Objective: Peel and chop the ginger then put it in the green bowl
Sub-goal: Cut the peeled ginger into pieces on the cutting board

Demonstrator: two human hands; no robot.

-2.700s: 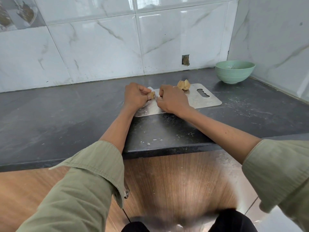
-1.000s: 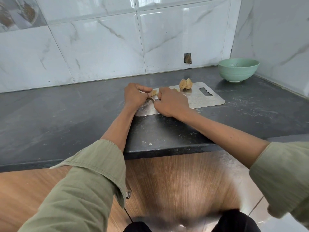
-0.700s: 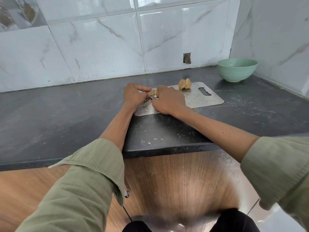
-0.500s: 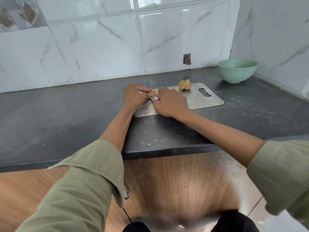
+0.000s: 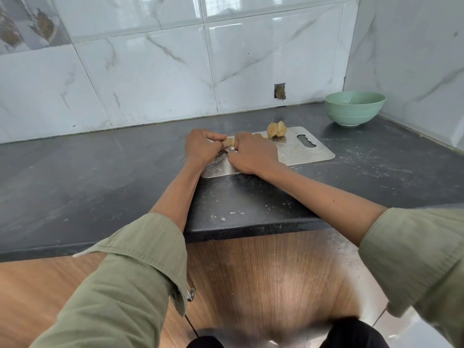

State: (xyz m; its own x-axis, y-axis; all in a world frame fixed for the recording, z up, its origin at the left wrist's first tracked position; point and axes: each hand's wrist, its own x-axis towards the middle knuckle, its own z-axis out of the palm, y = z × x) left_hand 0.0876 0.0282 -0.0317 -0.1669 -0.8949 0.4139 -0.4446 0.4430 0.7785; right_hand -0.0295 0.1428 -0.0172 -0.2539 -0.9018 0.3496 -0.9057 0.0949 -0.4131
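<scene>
Centrally, ginger in hand: a small pale piece of ginger (image 5: pixel 229 141) shows between the two hands, just above the middle of the frame, over the left part of the cutting board; most of it is covered by fingers.
Second ginger: a larger, split ginger chunk (image 5: pixel 277 129) lies on the far edge of the board, to the right of the hands and apart from them.
Left hand: the left hand (image 5: pixel 200 146) is curled, thumb and fingers pinching the small piece from the left.
Right hand: the right hand (image 5: pixel 252 153) is curled tight, knuckles toward the camera, touching the small piece from the right; a pale sliver shows at its fingertips, but what it grips is hidden, so a blade cannot be made out.
Board: a metal cutting board (image 5: pixel 301 151) with a handle slot at its right end lies flat on the counter; its left part is covered by the hands.
Bowl: the green bowl (image 5: pixel 354 108) stands upright at the upper right, in the counter's corner, well apart from the board; its inside is hard to read.
Counter: the dark stone counter (image 5: pixel 100 177) bears pale flecks near its front edge.
Sleeves: olive sleeves (image 5: pixel 140 267) fill the lower corners, cut off by the frame.
</scene>
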